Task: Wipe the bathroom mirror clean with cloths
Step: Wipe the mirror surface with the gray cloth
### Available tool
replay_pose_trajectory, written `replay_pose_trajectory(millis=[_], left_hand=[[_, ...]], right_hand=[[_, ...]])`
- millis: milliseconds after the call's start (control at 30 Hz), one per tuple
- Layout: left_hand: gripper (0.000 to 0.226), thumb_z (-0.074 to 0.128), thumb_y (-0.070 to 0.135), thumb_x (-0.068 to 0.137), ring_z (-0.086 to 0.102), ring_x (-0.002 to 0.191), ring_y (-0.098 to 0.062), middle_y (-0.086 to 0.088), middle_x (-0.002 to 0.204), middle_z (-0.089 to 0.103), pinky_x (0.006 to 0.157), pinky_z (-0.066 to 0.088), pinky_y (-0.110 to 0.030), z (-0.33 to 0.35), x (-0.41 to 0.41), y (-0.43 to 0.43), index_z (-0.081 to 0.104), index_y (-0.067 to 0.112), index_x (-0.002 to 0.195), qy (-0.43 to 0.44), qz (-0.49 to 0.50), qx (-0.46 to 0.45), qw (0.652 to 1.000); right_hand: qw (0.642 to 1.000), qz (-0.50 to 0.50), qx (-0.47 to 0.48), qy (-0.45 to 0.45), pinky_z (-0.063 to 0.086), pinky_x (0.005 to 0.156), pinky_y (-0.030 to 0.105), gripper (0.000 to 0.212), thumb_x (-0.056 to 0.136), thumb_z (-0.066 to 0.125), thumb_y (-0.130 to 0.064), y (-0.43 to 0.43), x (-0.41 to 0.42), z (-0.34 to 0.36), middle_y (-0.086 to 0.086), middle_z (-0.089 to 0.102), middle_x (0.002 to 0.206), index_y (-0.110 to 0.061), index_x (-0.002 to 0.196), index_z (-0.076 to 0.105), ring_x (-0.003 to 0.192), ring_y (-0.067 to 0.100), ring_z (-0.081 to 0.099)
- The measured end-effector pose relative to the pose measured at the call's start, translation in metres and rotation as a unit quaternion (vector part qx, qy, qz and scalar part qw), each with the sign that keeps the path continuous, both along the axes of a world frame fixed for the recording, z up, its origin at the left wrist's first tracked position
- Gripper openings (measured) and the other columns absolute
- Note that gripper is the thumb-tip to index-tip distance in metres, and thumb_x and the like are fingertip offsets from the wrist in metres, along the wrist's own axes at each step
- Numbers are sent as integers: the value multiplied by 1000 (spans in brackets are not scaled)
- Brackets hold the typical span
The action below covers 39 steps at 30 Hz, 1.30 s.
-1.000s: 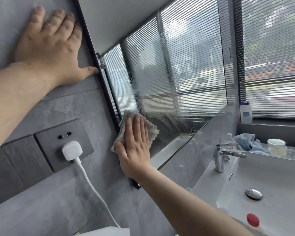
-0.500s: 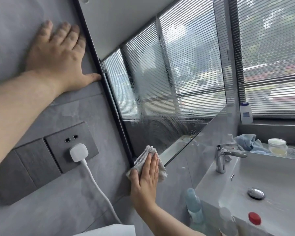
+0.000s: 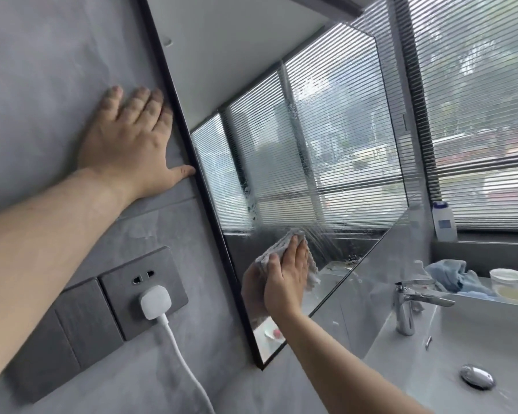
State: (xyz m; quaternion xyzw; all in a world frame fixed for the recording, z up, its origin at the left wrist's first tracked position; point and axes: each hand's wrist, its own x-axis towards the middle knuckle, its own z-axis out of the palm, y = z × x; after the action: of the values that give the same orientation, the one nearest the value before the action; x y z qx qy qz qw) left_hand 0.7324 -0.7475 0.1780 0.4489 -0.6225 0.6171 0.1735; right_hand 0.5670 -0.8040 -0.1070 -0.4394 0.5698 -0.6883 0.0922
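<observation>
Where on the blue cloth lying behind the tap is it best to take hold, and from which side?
Pinch the blue cloth at its raised crumpled folds, coming from above. It lies in a loose heap, so the high folds likely give the easiest hold; the jar stands close on its right and the tap in front, crowding those sides.
</observation>
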Motion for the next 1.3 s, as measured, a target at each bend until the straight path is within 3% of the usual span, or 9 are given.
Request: replay_pose_trajectory(millis=[100,200,267,400,567,733,900,1133,1300], left_hand=[[111,22,86,78,11,153,-25,-12,165,17,123,1,-49,-1,-1,0,19,7,156,5,-5,1,1000],[111,25,86,78,11,153,-26,-12,165,18,123,1,-50,-1,-1,-2,20,6,156,7,-11,4,1000],[112,30,86,78,15,152,-27,-13,163,22,122,3,-52,-1,-1,-3,24,5,155,7,-19,0,1000],[112,30,86,78,17,152,-27,-13,163,24,122,4,-51,0,-1,-4,24,5,155,2,-11,-1,1000],[112,25,86,78,14,152,-26,-12,164,19,122,3,-50,-1,-2,-3,20,7,156,2,1,-1,1000],[111,21,86,78,11,153,-26,-12,165,16,123,3,-51,0,-1,-2,18,7,157,2,12,0,1000],[111,22,86,78,11,153,-26,-12,165,17,123,2,-51,-1,-1,-1,17,7,157,4,11,-2,1000],[111,36,82,79,16,152,-26,-13,163,22,123,2,-48,-1,-1,-2,21,4,156,15,-15,7,1000],[111,28,85,79,15,152,-26,-13,164,21,123,5,-50,-2,0,-1,21,5,156,10,-3,4,1000]], right_hand=[[999,-14,-8,39,-17,119,26,77,91,17,-55,-3,-6,39,-4,-13,166,-24,158,-6,149,4,-19],[989,-12,-52,137,-18,120,29,78,89,14,-59,1,-1,79,-2,-18,165,-28,156,-13,149,7,-23],[966,-14,-106,235,-17,121,31,77,89,15,-58,2,-2,108,-1,-17,165,-30,155,-13,150,11,-22],[909,-26,-184,373,-18,119,26,75,94,26,-52,4,-19,147,4,-3,167,-21,160,7,152,15,-13],[841,-16,-210,498,3,125,48,74,96,28,-51,3,-34,108,11,3,167,-16,159,11,154,26,-2],[765,-1,-211,609,13,123,53,73,98,30,-52,5,-48,51,17,8,165,-15,159,15,153,33,5],[748,7,-227,624,15,123,53,72,98,32,-53,3,-50,86,14,10,165,-16,158,18,154,31,6],[767,-49,-238,594,6,125,46,74,97,23,-54,-3,-38,191,16,12,165,-12,158,15,154,28,5],[798,-59,-237,552,3,125,45,74,98,22,-55,-10,-42,222,11,6,167,-16,159,10,154,23,-1]])
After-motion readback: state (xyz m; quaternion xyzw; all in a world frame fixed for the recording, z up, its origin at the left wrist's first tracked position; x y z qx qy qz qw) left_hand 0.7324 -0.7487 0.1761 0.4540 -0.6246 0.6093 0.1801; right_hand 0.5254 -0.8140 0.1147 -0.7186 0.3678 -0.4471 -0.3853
